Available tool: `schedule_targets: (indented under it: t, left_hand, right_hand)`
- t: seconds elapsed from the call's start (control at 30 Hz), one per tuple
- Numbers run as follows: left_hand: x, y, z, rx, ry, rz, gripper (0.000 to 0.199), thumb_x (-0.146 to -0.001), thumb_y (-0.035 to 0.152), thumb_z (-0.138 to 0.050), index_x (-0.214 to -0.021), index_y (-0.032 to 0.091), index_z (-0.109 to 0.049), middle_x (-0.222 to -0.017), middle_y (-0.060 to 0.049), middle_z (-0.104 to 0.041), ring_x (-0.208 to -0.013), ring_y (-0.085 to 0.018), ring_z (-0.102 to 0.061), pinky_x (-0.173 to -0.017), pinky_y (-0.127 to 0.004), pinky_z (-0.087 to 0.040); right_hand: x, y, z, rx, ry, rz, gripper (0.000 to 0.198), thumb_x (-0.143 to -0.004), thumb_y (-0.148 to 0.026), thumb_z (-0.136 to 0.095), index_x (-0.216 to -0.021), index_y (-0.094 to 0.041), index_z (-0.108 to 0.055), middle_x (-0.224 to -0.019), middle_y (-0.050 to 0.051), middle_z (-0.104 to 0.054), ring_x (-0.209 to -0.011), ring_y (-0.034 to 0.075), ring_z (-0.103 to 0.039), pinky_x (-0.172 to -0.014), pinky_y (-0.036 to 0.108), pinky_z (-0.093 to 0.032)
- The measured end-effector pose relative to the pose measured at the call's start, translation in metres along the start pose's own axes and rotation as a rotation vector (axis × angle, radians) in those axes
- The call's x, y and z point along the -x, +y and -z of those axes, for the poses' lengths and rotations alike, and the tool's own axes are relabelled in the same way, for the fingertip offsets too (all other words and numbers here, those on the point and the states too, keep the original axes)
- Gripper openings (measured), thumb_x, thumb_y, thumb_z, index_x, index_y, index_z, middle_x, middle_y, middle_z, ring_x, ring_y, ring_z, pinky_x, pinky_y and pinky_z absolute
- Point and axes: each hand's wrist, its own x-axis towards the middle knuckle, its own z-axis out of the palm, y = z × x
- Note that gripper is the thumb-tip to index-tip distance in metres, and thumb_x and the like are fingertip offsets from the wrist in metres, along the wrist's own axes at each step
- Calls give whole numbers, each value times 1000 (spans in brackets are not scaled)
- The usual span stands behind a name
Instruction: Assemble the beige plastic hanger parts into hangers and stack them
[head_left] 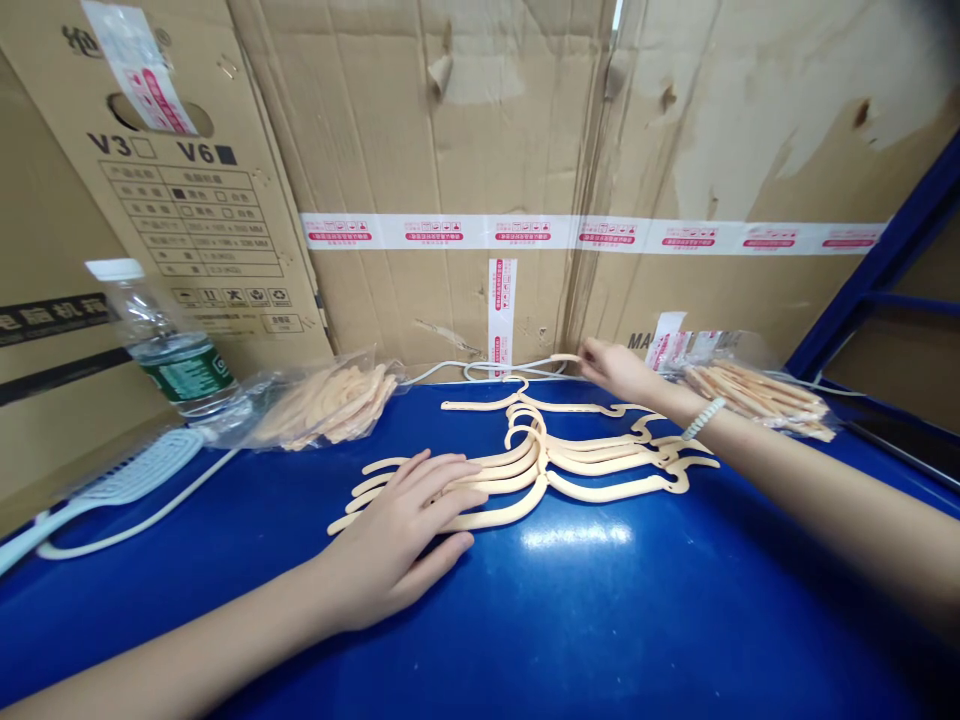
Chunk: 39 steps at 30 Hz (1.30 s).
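Note:
Several cream plastic hangers [510, 515] lie overlapped on the blue tabletop, their hooks bunched near the middle. My left hand [412, 515] rests flat across their left arms with its fingers extended. Behind this group lies another cream hanger [487, 404], with its hook toward the back. My right hand [611, 368], a beaded bracelet on its wrist, reaches to the back of the table. Its fingers pinch a slim cream hanger arm [564, 357] whose tip sticks out to the left; the rest of that piece is hidden by the hand.
A clear bag of cream hanger parts [322, 405] lies at the left, another bag of parts [757, 395] at the right. A water bottle [176, 360] and a pale blue hairbrush [127, 475] are far left. Cardboard [435, 150] walls the back; a white cable [442, 370] runs along it.

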Motion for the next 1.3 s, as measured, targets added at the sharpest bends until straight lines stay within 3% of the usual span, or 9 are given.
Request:
schedule_targets:
  t: [0.13,0.4,0.57,0.67,0.87,0.93,1.07,1.17,1.3]
  left_hand:
    - [-2,3,1,81,143,29,32,-94,18,-48,-124,24,-56,-133,-9,-59,-130,-26,-48,-112,-49,-34]
    - [-12,24,-2,941,149,526,35,-89,33,-60,-121,20,-56,-109,-8,-71,-89,-20,-69,-82,-33,-56]
    - [-12,30,4,923,113,529,23,-89,38,-59,-82,18,-68,-73,-3,-70,-69,-16,-65,-64,-25,-53]
    - [-14,31,9,937,188,618,26,-84,44,-65,-83,18,-64,-71,-2,-68,-63,-15,-62,-59,-25,-52]
    - [-15,34,3,1137,132,575,32,-85,48,-65,-82,16,-66,-74,-3,-69,-65,-15,-64,-63,-25,-53]
    - [-14,34,0,1187,109,568,34,-85,49,-64,-83,16,-65,-77,-4,-71,-65,-14,-64,-62,-25,-52]
    - [-12,33,-4,1220,93,565,34,-87,50,-63,-85,16,-61,-79,-4,-72,-65,-14,-65,-62,-25,-51]
    - [-12,33,-5,1218,78,567,35,-88,50,-62,-86,15,-60,-81,-5,-73,-67,-14,-66,-63,-25,-51]
    - [-13,33,-5,1225,75,597,36,-87,51,-62,-87,15,-60,-83,-6,-74,-69,-15,-67,-65,-26,-52]
  right_hand:
    - [8,-43,5,-286,135,58,13,-100,-26,-33,-100,-19,-44,-84,8,-68,-75,18,-67,-71,29,-50]
    - [60,-165,7,-1089,-114,295,11,-92,-26,-57,-91,-21,-47,-83,1,-64,-77,14,-64,-69,28,-52]
    - [71,-188,0,-1331,-218,181,16,-90,-29,-61,-88,-23,-46,-76,-3,-58,-64,12,-59,-56,25,-47]
    - [71,-191,-5,-1405,-236,123,21,-87,-31,-66,-85,-22,-47,-72,-4,-59,-60,11,-57,-54,24,-46]
    - [74,-192,-5,-1333,-347,42,31,-81,-46,-70,-83,-22,-50,-63,-5,-58,-50,12,-55,-46,23,-43]
    - [65,-181,-2,-1185,-264,91,30,-87,-49,-61,-82,-20,-55,-69,-2,-62,-59,14,-60,-54,26,-48]
    - [29,-131,4,-407,-35,196,26,-97,-34,-47,-87,-17,-64,-86,4,-70,-80,17,-65,-74,31,-51]
    - [8,-85,-3,-204,-21,162,12,-88,-20,-58,-92,-14,-68,-99,13,-70,-102,28,-62,-94,42,-44]
    - [2,-47,-23,-81,-110,152,23,-89,-30,-62,-100,-11,-69,-103,18,-69,-101,30,-63,-91,39,-46]
